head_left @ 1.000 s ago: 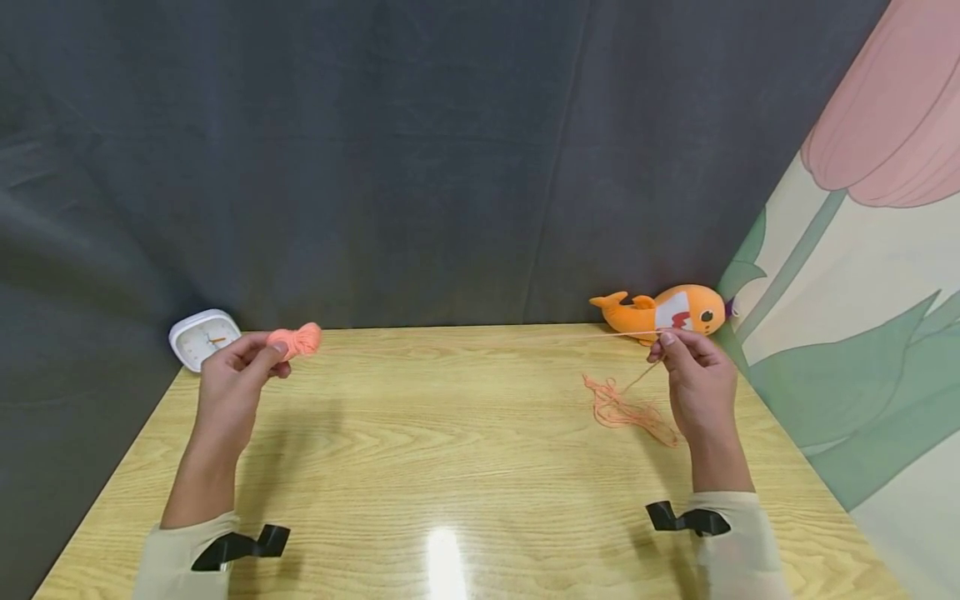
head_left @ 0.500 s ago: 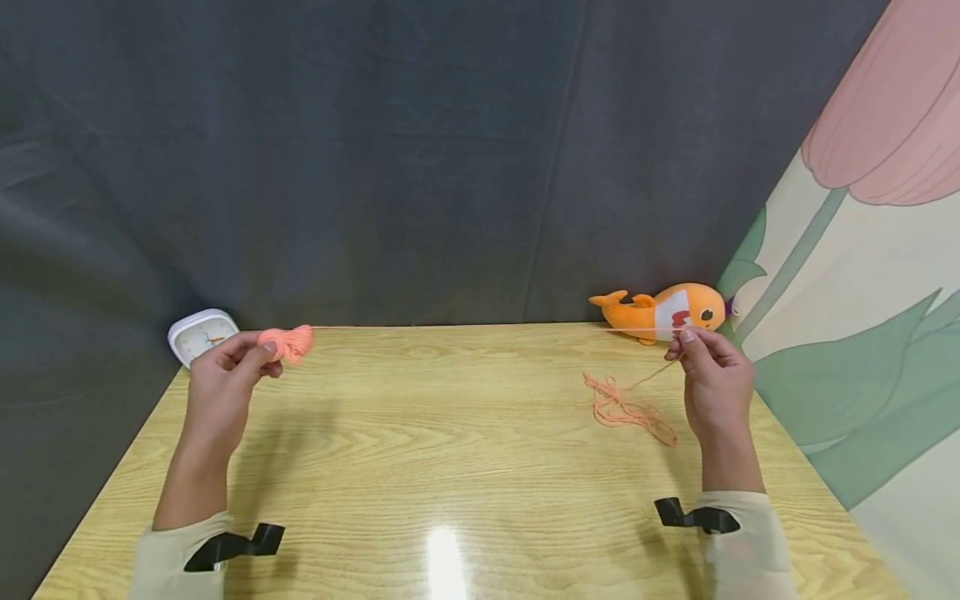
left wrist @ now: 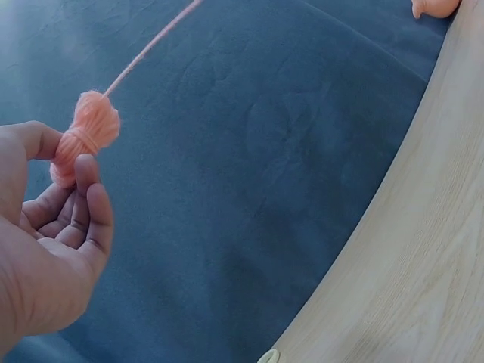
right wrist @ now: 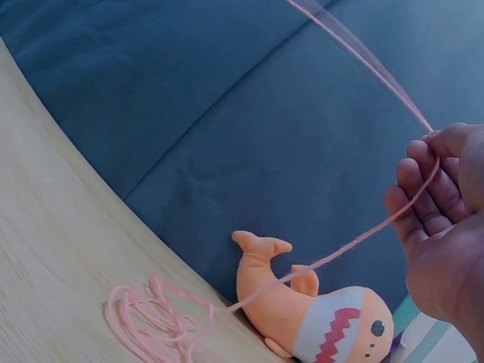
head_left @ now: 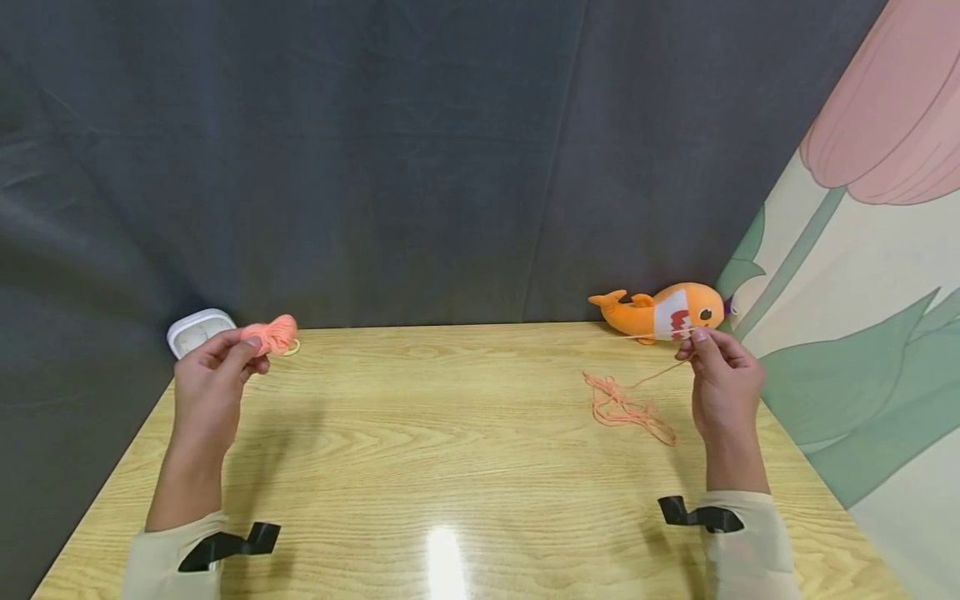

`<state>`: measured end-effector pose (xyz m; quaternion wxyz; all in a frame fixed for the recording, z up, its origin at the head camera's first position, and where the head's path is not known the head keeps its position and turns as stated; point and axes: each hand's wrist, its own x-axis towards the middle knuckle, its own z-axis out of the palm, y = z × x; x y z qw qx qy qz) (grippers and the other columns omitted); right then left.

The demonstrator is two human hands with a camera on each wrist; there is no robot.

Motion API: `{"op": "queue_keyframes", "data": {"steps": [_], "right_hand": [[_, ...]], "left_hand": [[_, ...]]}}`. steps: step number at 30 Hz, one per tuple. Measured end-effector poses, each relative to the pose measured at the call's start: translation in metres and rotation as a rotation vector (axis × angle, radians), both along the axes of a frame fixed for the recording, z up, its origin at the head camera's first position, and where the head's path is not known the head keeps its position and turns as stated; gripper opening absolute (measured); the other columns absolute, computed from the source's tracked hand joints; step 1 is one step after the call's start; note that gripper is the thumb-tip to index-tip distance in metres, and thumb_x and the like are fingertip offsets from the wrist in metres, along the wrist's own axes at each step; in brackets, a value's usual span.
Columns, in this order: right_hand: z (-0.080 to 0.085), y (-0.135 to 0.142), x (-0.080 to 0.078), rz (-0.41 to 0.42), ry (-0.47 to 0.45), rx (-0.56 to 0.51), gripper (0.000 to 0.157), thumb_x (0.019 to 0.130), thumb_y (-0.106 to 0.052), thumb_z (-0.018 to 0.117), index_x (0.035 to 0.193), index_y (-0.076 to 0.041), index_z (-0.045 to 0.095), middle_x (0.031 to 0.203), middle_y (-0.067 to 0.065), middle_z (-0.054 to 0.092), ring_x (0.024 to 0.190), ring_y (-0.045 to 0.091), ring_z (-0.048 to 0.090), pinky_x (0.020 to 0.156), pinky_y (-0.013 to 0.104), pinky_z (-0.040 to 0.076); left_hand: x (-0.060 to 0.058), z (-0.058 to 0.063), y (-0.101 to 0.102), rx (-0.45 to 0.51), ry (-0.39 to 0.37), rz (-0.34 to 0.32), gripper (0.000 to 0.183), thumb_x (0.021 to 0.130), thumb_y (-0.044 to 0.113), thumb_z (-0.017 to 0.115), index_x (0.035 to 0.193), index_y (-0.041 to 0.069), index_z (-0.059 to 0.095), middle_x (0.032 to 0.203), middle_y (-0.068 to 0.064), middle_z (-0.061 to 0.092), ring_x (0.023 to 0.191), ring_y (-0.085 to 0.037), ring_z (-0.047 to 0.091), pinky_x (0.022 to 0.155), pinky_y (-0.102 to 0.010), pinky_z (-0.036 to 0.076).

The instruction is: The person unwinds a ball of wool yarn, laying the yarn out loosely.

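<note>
Between thumb and fingers, my left hand (head_left: 210, 383) pinches a small coral skein of yarn (head_left: 272, 335), bound round its middle in the left wrist view. From the skein's top a strand of yarn (left wrist: 151, 47) runs up and away. At the right, my right hand (head_left: 726, 387) pinches the strand between thumb and forefinger; it looks blurred in the right wrist view. The strand then crosses that palm and drops to a loose tangle of yarn (head_left: 626, 407) on the table. Both hands are raised above the table, far apart.
An orange plush whale (head_left: 660, 312) lies at the back right, behind my right hand. A white clock (head_left: 197, 329) stands at the back left, partly hidden by my left hand. Near the skein shows a pale yellow ring (head_left: 292, 347). A dark curtain (head_left: 420, 167) hangs behind the table (head_left: 465, 450).
My left hand has moved left with the skein, and my right hand has moved right, widening the space between them. The yellow ring has come into sight. The tangle stays in place.
</note>
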<state>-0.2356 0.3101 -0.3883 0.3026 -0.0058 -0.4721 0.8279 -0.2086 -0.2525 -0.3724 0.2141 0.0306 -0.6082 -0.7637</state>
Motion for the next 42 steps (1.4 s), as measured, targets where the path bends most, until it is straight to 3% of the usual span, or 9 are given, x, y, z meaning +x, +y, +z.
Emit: {"op": "queue_keyframes", "data": {"steps": [7, 13, 18, 25, 29, 34, 42], "right_hand": [[0.003, 0.011, 0.004, -0.056, 0.036, -0.058, 0.020, 0.089, 0.001, 0.077, 0.101, 0.014, 0.069, 0.079, 0.013, 0.070, 0.065, 0.020, 0.066, 0.067, 0.023, 0.061], [0.001, 0.016, 0.002, -0.087, 0.060, -0.083, 0.023, 0.088, 0.004, 0.077, 0.101, 0.019, 0.067, 0.080, 0.016, 0.070, 0.065, 0.021, 0.065, 0.064, 0.024, 0.060], [-0.002, 0.017, 0.001, -0.090, 0.016, -0.074, 0.024, 0.087, 0.001, 0.079, 0.102, 0.016, 0.069, 0.081, 0.015, 0.070, 0.066, 0.020, 0.065, 0.065, 0.024, 0.060], [-0.007, 0.022, 0.001, -0.114, -0.007, -0.097, 0.021, 0.087, -0.001, 0.080, 0.100, 0.013, 0.071, 0.082, 0.014, 0.070, 0.066, 0.020, 0.065, 0.064, 0.024, 0.061], [-0.010, 0.025, 0.000, -0.098, -0.041, -0.091, 0.018, 0.087, 0.000, 0.079, 0.098, 0.013, 0.072, 0.079, 0.014, 0.069, 0.064, 0.020, 0.065, 0.063, 0.024, 0.061], [-0.018, 0.032, 0.003, -0.008, -0.123, 0.028, 0.016, 0.091, -0.003, 0.076, 0.101, 0.009, 0.073, 0.080, 0.009, 0.073, 0.067, 0.018, 0.069, 0.069, 0.023, 0.062], [-0.051, 0.037, 0.005, 0.193, -0.199, 0.412, 0.015, 0.100, -0.010, 0.068, 0.108, 0.001, 0.073, 0.090, -0.003, 0.078, 0.079, 0.008, 0.075, 0.078, 0.020, 0.061]], "left_hand": [[-0.001, -0.001, -0.001, -0.087, -0.085, 0.066, 0.011, 0.095, 0.005, 0.070, 0.090, 0.014, 0.074, 0.078, 0.007, 0.070, 0.060, -0.005, 0.064, 0.067, -0.013, 0.055], [-0.001, -0.005, -0.004, -0.097, -0.088, 0.050, 0.012, 0.096, 0.005, 0.069, 0.091, 0.014, 0.073, 0.080, 0.008, 0.069, 0.062, -0.005, 0.064, 0.068, -0.012, 0.055], [0.001, -0.007, -0.010, -0.019, -0.007, -0.072, 0.015, 0.102, 0.005, 0.060, 0.095, 0.010, 0.072, 0.091, 0.004, 0.065, 0.072, -0.008, 0.062, 0.071, -0.014, 0.056], [0.004, -0.007, -0.017, 0.225, 0.221, -0.367, 0.031, 0.108, 0.000, 0.043, 0.103, 0.003, 0.073, 0.095, -0.002, 0.071, 0.077, -0.009, 0.066, 0.069, -0.017, 0.056], [0.004, -0.007, -0.016, 0.289, 0.249, -0.396, 0.032, 0.107, -0.002, 0.042, 0.104, 0.000, 0.073, 0.093, -0.004, 0.074, 0.074, -0.010, 0.067, 0.068, -0.018, 0.057], [0.003, -0.009, -0.014, 0.229, 0.174, -0.334, 0.028, 0.106, -0.002, 0.047, 0.103, 0.003, 0.074, 0.094, -0.002, 0.072, 0.074, -0.010, 0.066, 0.068, -0.017, 0.057], [0.002, -0.011, -0.012, 0.156, 0.154, -0.315, 0.026, 0.105, -0.002, 0.049, 0.101, 0.005, 0.074, 0.092, 0.000, 0.070, 0.074, -0.009, 0.064, 0.068, -0.017, 0.056]]}}
